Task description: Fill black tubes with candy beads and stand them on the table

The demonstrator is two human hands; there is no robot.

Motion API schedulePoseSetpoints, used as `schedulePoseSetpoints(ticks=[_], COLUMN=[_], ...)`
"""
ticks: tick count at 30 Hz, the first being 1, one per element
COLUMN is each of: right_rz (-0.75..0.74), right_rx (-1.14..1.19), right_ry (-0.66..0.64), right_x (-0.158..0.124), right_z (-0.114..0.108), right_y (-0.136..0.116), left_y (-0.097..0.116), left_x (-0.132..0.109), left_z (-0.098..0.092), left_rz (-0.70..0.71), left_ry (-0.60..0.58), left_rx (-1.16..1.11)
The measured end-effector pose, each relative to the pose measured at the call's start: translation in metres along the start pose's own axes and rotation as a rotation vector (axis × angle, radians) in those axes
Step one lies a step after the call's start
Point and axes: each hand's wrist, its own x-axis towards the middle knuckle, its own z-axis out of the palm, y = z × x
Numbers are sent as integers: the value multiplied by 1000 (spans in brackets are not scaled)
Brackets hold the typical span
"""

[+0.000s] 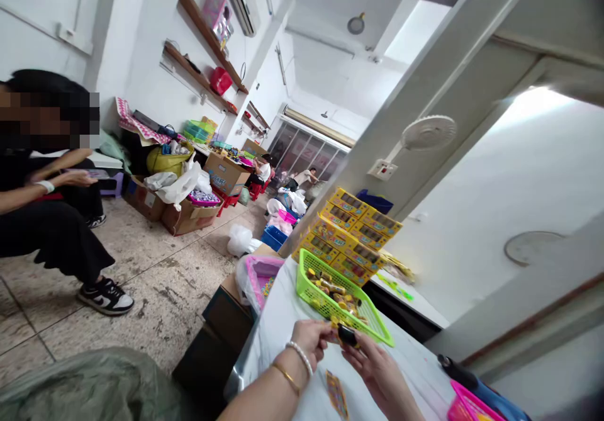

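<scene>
Left hand [309, 340] and right hand [374, 363] pinch a black item [347, 335] beside the green basket [299, 277].

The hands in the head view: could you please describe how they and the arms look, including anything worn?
Both the left hand and the right hand are bare, without gloves; no sleeves show on the forearms. The left wrist carries a white bead bracelet and, just behind it, a thin gold bangle. Nothing is seen worn on the right wrist.
</scene>
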Motion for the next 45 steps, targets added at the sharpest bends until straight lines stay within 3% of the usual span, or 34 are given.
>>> schedulePoseSetpoints(ticks=[3, 7, 12, 19, 27, 31, 37, 42, 45], right_rz=[41, -37, -67, -95, -47, -14, -142, -359, -374], right_rx=[-25, -51, -38, 6, 36, 20, -207, -437, -443], right_ry=[11, 41, 38, -22, 9, -53, -84, 47, 94], right_x=[-10, -22, -26, -42, -27, -18, -14, -18, -23], right_z=[13, 31, 30, 25, 18, 13, 17, 21, 24], right_y=[-13, -35, -45, -43, -17, -11, -20, -22, -25], left_y=[1, 0, 1, 3, -3, -3, -1, -5, -6], left_x=[0, 4, 18, 12, 10, 9, 8, 8, 6], left_z=[-1, -8, -15, -15, -11, -8, -7, -6, -5], left_rz=[-11, -17, -44, -85, -59, -15, -13, 51, 121], left_ry=[3, 29, 49, -36, -87, -84, -80, -47, -9], left_rx=[-17, -35, -30, -4, 6, -14, -3, 82, 127])
